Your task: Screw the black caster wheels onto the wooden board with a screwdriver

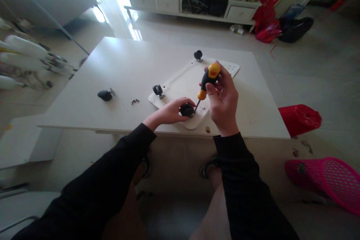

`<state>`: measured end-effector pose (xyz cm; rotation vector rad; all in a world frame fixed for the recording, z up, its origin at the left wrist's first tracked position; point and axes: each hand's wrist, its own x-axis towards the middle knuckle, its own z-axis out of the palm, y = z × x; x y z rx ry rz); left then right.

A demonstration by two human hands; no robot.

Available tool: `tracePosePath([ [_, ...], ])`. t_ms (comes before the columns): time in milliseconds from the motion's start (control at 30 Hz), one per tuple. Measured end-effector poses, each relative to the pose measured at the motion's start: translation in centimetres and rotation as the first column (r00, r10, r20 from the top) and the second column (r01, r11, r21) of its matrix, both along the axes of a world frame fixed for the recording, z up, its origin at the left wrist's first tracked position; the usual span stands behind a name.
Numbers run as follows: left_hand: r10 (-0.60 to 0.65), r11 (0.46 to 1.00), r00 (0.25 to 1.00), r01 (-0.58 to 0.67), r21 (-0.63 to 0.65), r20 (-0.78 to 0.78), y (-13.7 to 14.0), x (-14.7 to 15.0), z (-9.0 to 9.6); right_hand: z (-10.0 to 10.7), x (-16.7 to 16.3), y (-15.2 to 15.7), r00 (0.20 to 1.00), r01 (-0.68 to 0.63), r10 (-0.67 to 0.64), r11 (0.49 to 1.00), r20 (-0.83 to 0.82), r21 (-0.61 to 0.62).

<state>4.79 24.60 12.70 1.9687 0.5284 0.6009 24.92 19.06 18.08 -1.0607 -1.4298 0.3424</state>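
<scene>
My right hand [225, 99] is wrapped round a yellow and black screwdriver [207, 78], tilted with its tip down beside a black caster wheel [186, 110]. My left hand [174, 111] grips that caster at the near corner of a white board [184, 82]. Two more black casters, one at the left corner [158, 90] and one at the far corner [198, 55], stand on the board. Its right corner shows only small holes. A loose caster [105, 95] lies on the table to the left, and several small screws [135, 101] lie between it and the board.
The white table [84, 71] bears everything. A red bin [299, 120] and a pink mesh basket [326, 180] stand at the right. Beyond the table is a low white cabinet [157, 2], with red and black bags [294, 30] beside it. A sofa [47, 0] is at the far left.
</scene>
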Motion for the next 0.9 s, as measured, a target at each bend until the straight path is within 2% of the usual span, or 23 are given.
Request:
tracePosePath([
  [300,0.032,0.999,0.999,-0.032,-0.014,0.003,-0.1,0.2,0.4,1.1,-0.9,-0.4,0.991,0.089,-0.09,0.996,0.104,0.008],
  [400,0.102,0.992,0.994,-0.099,-0.074,0.043,-0.3,0.6,1.0,1.6,-1.1,-0.6,0.989,0.108,-0.11,0.994,0.102,0.03],
  [533,0.21,0.972,0.973,-0.196,-0.127,0.1,-0.5,1.7,1.4,2.1,-1.3,-0.8,0.984,0.092,-0.086,0.995,0.155,-0.03],
  [767,0.318,0.948,0.935,-0.312,-0.062,0.16,-0.5,3.9,1.1,1.8,-1.7,-0.6,0.986,0.061,-0.058,0.998,0.156,-0.017],
  [900,0.305,0.952,0.94,-0.3,-0.054,0.151,-0.5,4.2,1.6,1.3,-1.7,-0.4,0.989,0.065,-0.065,0.998,0.133,0.006],
])
